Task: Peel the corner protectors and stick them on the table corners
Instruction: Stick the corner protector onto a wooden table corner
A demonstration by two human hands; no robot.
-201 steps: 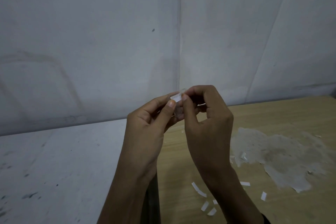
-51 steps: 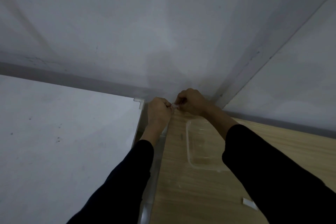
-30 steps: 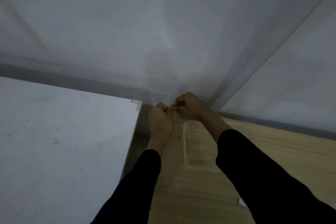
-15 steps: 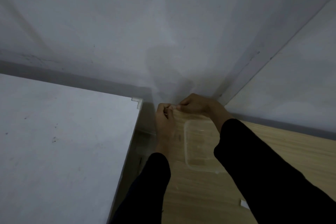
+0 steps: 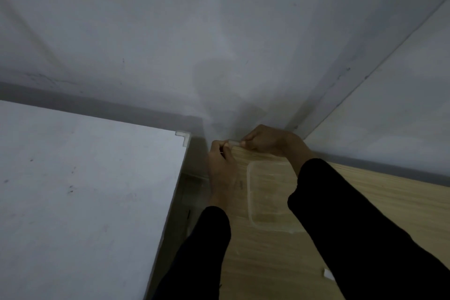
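Head view: both hands meet at the far left corner of the light wood-grain table, close under the grey-white wall. The pale translucent plastic corner protector sits right on that corner, bridging the gap between the two sets of fingertips. The left hand lies along the table's left edge with its fingers curled forward, pinching the protector's left end. The right hand comes in from the right along the back edge, knuckles up and fingers folded, pinching the right end. Both arms wear black sleeves.

Just behind the hands, between the two forearms, a clear rectangular plastic container rests on the wood. A small white paper scrap lies near the right sleeve, well apart from the corner.

To the left, across a dark gap, stands a white flat-topped table. A second translucent L-shaped protector is seated on its far right corner.

A small dark mark on the wood beside the left hand is too blurred to read.
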